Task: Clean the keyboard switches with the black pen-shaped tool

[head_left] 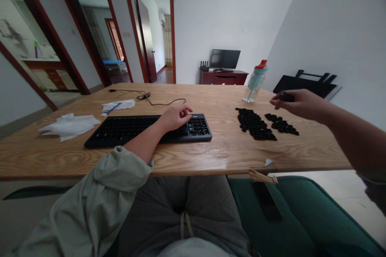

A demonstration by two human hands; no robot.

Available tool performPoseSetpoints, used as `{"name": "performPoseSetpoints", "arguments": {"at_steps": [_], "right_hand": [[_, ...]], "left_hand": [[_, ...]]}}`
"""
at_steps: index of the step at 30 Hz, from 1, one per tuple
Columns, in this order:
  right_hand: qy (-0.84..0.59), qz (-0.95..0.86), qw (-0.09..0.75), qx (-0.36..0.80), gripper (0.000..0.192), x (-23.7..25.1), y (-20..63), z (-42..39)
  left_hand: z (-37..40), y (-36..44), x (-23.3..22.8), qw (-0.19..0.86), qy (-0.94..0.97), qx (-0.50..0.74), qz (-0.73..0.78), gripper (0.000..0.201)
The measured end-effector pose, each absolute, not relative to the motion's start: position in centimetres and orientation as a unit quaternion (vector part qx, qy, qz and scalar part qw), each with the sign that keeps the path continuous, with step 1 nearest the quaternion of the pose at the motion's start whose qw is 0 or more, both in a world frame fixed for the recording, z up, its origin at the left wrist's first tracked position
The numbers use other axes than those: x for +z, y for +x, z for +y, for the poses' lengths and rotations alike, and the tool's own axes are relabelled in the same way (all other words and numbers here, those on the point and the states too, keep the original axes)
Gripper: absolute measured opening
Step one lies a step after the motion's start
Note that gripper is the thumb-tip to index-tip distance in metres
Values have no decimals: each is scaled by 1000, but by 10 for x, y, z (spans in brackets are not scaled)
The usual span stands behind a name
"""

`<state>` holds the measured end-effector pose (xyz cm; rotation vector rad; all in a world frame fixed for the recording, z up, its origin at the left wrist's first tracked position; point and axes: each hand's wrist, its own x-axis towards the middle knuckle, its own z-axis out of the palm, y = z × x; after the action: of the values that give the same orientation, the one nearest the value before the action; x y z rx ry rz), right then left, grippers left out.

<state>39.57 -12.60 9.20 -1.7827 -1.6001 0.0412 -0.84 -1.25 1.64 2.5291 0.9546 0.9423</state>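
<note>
Two heaps of loose black keycaps (256, 123) are seen laid out on the wooden table (211, 156), just below and slightly inward of the right hand (297, 102), which is raised above them with a small dark piece (286, 96), seemingly one keycap, pinched at its fingertips. The black keyboard (144, 130) is held down under the left hand (175, 117), whose fingers are spread loosely over its right-hand section, nothing gripped. Judged from the size of the heaps, a large share of the caps appears to be off the board; how many sockets are bare cannot be told from here. The keyboard's long axis is set left to right along the table edge, its cable (150, 99) trailing away toward the far side. A water bottle (255, 81) stands beyond the heaps.
</note>
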Motion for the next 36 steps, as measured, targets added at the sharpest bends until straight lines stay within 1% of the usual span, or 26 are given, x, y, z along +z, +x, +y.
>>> {"name": "performPoseSetpoints", "arguments": {"at_steps": [1, 2, 4, 6, 9, 12, 15, 18, 22, 28, 36], "right_hand": [[-671, -633, 379, 77, 19, 100, 372, -122], [-636, -631, 429, 119, 23, 107, 347, -119], [-517, -635, 532, 217, 20, 114, 297, -109], [-400, -628, 594, 305, 16, 113, 250, -97], [-304, -589, 634, 398, 11, 95, 196, -74], [-273, -545, 655, 446, 9, 67, 165, -51], [-280, -519, 673, 446, 11, 41, 153, -35], [-284, -520, 686, 423, 12, 29, 152, -28], [-277, -526, 694, 406, 15, 25, 152, -25], [-302, -557, 665, 396, 22, 18, 151, -17], [-336, -570, 642, 388, 22, 17, 154, -17]], "left_hand": [[-12, -9, 16, 139, 885, 294, 334, 27], [-11, -9, 15, 138, 893, 265, 337, 27], [-11, -9, 14, 137, 904, 223, 338, 27], [-11, -10, 15, 137, 909, 207, 335, 27], [-12, -11, 17, 144, 909, 205, 332, 27], [-13, -13, 20, 168, 900, 221, 336, 31], [-14, -15, 22, 194, 896, 229, 326, 33], [-13, -16, 22, 197, 904, 211, 317, 31], [-12, -17, 21, 193, 906, 202, 320, 30], [-11, -18, 22, 195, 905, 198, 321, 26], [-11, -17, 21, 177, 907, 190, 331, 24]]}}
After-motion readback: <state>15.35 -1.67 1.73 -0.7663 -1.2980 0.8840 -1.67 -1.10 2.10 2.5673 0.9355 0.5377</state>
